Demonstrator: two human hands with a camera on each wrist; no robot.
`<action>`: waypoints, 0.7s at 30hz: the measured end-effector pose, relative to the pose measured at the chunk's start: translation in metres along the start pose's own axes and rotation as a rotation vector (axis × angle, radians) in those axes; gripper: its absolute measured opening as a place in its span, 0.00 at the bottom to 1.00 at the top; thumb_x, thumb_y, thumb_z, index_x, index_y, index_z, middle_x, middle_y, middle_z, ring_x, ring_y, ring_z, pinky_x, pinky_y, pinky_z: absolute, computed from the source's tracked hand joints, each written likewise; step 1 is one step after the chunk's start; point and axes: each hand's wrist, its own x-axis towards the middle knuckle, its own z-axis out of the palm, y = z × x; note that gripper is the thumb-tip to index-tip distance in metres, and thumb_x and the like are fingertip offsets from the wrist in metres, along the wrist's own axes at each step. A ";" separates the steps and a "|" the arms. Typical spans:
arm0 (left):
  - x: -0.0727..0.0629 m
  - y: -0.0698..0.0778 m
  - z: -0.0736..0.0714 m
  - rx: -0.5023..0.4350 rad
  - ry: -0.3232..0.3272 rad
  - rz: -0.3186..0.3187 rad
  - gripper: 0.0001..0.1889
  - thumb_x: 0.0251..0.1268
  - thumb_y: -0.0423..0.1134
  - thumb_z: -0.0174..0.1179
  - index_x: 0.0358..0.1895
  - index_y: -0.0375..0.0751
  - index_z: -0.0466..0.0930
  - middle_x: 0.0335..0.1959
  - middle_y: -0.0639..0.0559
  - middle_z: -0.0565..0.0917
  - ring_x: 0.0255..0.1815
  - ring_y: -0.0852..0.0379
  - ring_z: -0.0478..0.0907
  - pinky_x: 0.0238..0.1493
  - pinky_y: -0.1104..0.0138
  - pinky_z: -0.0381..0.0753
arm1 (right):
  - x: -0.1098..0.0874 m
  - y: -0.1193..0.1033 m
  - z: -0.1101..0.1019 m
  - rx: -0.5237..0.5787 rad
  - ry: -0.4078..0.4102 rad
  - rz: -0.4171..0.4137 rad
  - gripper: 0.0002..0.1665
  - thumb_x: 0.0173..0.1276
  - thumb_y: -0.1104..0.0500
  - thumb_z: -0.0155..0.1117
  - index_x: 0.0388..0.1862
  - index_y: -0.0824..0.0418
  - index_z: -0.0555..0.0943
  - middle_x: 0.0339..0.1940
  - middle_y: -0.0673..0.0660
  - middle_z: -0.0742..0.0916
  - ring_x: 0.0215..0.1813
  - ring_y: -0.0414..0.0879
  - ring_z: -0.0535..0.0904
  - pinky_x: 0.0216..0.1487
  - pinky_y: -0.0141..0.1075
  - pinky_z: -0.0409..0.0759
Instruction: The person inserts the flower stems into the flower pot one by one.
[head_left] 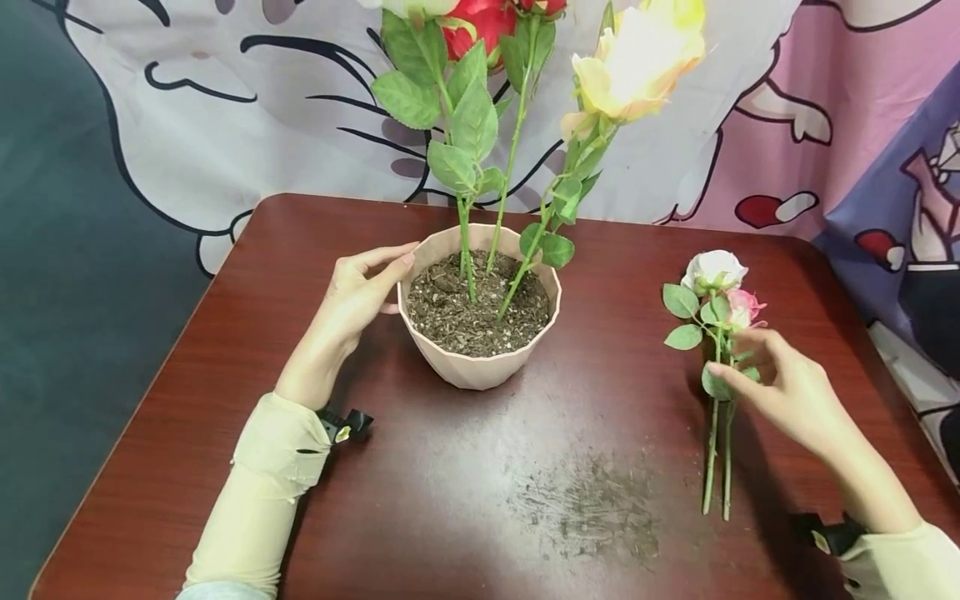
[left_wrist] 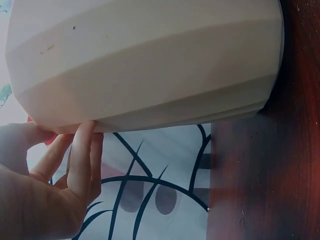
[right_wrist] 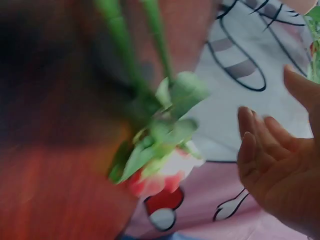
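Observation:
My left hand [head_left: 358,287] holds a pale faceted flowerpot [head_left: 480,371] at its left side. The thumb is right at the rim, and in the left wrist view bent fingers [left_wrist: 82,160] lie against the outer wall. Dark soil [head_left: 465,321] fills the pot, with several tall stems standing in it, bearing a yellow rose [head_left: 637,67] and red roses [head_left: 483,25]. Over at the right, a white rose [head_left: 714,272] and a pink rose [head_left: 742,308] lie side by side on the table. Over their stems hovers my right hand [head_left: 795,392], fingers loosely bent and apart, holding nothing.
The dark red wooden table [head_left: 360,517] carries a smear of scattered soil [head_left: 600,508] in front of the pot. Behind it hangs a cartoon-printed cloth [head_left: 262,150]. The tall blooms lean out above the pot, the yellow one to the right.

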 end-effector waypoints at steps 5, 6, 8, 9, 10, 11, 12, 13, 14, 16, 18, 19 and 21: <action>0.000 -0.002 -0.001 0.000 -0.002 0.010 0.19 0.64 0.47 0.59 0.56 0.46 0.80 0.56 0.49 0.76 0.38 0.62 0.78 0.25 0.71 0.82 | -0.021 0.013 0.008 -0.102 -0.115 0.035 0.14 0.57 0.50 0.70 0.35 0.56 0.78 0.21 0.48 0.82 0.22 0.30 0.71 0.20 0.27 0.67; 0.000 -0.002 -0.001 0.000 -0.005 0.009 0.19 0.64 0.47 0.59 0.56 0.46 0.79 0.56 0.49 0.76 0.39 0.62 0.78 0.25 0.71 0.82 | -0.024 0.013 0.011 -0.117 -0.145 0.035 0.13 0.58 0.49 0.69 0.33 0.56 0.78 0.19 0.47 0.81 0.21 0.30 0.70 0.20 0.28 0.66; -0.001 -0.003 -0.002 -0.002 -0.012 0.002 0.19 0.64 0.47 0.59 0.56 0.46 0.79 0.56 0.48 0.76 0.40 0.62 0.78 0.26 0.71 0.82 | -0.031 0.012 0.017 -0.143 -0.211 0.049 0.13 0.59 0.48 0.68 0.30 0.55 0.78 0.16 0.45 0.79 0.20 0.33 0.69 0.20 0.30 0.65; -0.002 -0.003 -0.002 0.000 -0.016 -0.001 0.19 0.64 0.47 0.59 0.56 0.46 0.79 0.56 0.48 0.76 0.41 0.62 0.77 0.26 0.71 0.82 | -0.033 0.011 0.020 -0.153 -0.244 0.064 0.13 0.60 0.47 0.67 0.29 0.55 0.78 0.15 0.44 0.79 0.19 0.33 0.70 0.20 0.30 0.66; -0.002 -0.004 -0.003 0.001 -0.020 -0.004 0.19 0.64 0.47 0.59 0.57 0.46 0.79 0.57 0.48 0.75 0.42 0.62 0.77 0.26 0.71 0.82 | -0.035 0.010 0.023 -0.162 -0.275 0.083 0.15 0.61 0.46 0.66 0.27 0.55 0.78 0.15 0.44 0.78 0.19 0.34 0.70 0.21 0.31 0.66; -0.003 -0.004 -0.003 0.003 -0.024 -0.007 0.20 0.64 0.47 0.58 0.57 0.46 0.79 0.57 0.48 0.75 0.42 0.62 0.77 0.26 0.71 0.82 | -0.037 0.009 0.025 -0.171 -0.297 0.106 0.16 0.61 0.45 0.65 0.27 0.56 0.77 0.14 0.45 0.78 0.19 0.35 0.70 0.21 0.31 0.66; -0.003 -0.004 -0.003 0.005 -0.027 -0.009 0.20 0.65 0.47 0.58 0.57 0.46 0.78 0.57 0.48 0.75 0.43 0.62 0.77 0.27 0.71 0.82 | -0.038 0.008 0.027 -0.180 -0.315 0.135 0.18 0.62 0.44 0.64 0.26 0.57 0.77 0.14 0.45 0.78 0.18 0.36 0.71 0.21 0.32 0.67; -0.003 -0.004 -0.003 0.008 -0.032 -0.010 0.20 0.65 0.48 0.58 0.58 0.45 0.78 0.58 0.48 0.75 0.43 0.62 0.77 0.27 0.71 0.82 | -0.039 0.008 0.028 -0.189 -0.321 0.156 0.19 0.62 0.44 0.64 0.25 0.57 0.76 0.13 0.45 0.78 0.18 0.37 0.72 0.21 0.33 0.67; -0.003 -0.004 -0.003 0.012 -0.035 -0.010 0.20 0.65 0.48 0.58 0.58 0.45 0.78 0.58 0.48 0.74 0.43 0.62 0.77 0.27 0.71 0.82 | -0.040 0.007 0.029 -0.199 -0.319 0.174 0.20 0.62 0.43 0.63 0.24 0.58 0.76 0.12 0.45 0.79 0.17 0.39 0.72 0.21 0.34 0.67; -0.003 -0.004 -0.003 0.013 -0.036 -0.008 0.20 0.65 0.48 0.58 0.58 0.45 0.78 0.58 0.48 0.74 0.43 0.62 0.77 0.27 0.71 0.82 | -0.040 0.007 0.030 -0.208 -0.308 0.196 0.21 0.62 0.44 0.63 0.23 0.59 0.75 0.11 0.46 0.79 0.17 0.40 0.72 0.22 0.35 0.67; -0.002 -0.003 -0.002 0.011 -0.033 -0.005 0.20 0.65 0.48 0.58 0.58 0.45 0.78 0.58 0.48 0.75 0.42 0.63 0.77 0.27 0.71 0.82 | -0.040 0.006 0.029 -0.212 -0.287 0.201 0.20 0.61 0.46 0.65 0.23 0.60 0.75 0.11 0.45 0.79 0.17 0.40 0.74 0.22 0.35 0.67; -0.001 -0.003 -0.002 0.010 -0.032 -0.004 0.20 0.65 0.48 0.58 0.57 0.46 0.78 0.58 0.48 0.74 0.42 0.63 0.77 0.27 0.71 0.82 | -0.040 0.006 0.029 -0.212 -0.280 0.196 0.19 0.61 0.48 0.66 0.23 0.60 0.75 0.11 0.45 0.80 0.18 0.40 0.74 0.22 0.36 0.67; 0.000 -0.003 -0.002 0.005 -0.032 -0.001 0.20 0.65 0.48 0.58 0.57 0.45 0.78 0.57 0.47 0.75 0.41 0.63 0.78 0.27 0.71 0.82 | -0.040 0.007 0.029 -0.212 -0.277 0.193 0.17 0.60 0.50 0.67 0.23 0.61 0.76 0.11 0.45 0.80 0.18 0.40 0.75 0.23 0.36 0.68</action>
